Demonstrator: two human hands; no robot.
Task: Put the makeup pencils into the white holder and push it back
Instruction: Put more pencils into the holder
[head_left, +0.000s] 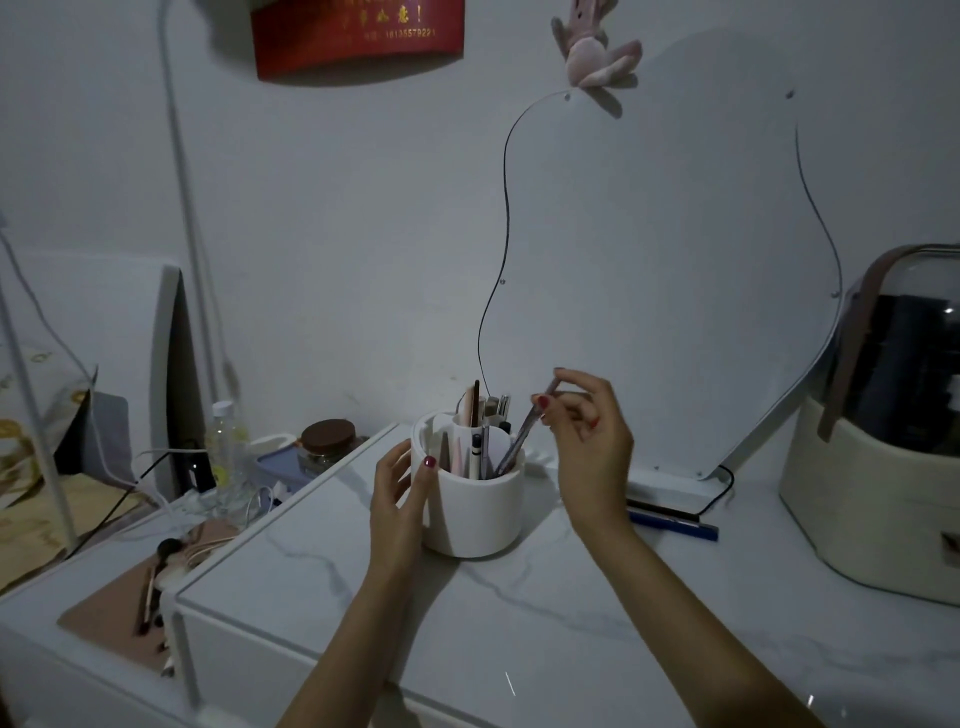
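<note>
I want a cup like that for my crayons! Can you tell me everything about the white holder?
The white holder is a round, smooth tub that looks like plastic, standing upright on the marble-look tabletop in front of the mirror. Inside, curved walls split it into compartments with a taller tube in the middle. Pencils and brushes stand in it. The left hand steadies its left side, thumb at the rim. The right hand lowers a slanted pencil into the front-right compartment.

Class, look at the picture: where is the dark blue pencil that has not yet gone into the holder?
The dark blue pencil lies flat on the marble tabletop, right of the white holder, along the mirror's base.
</note>
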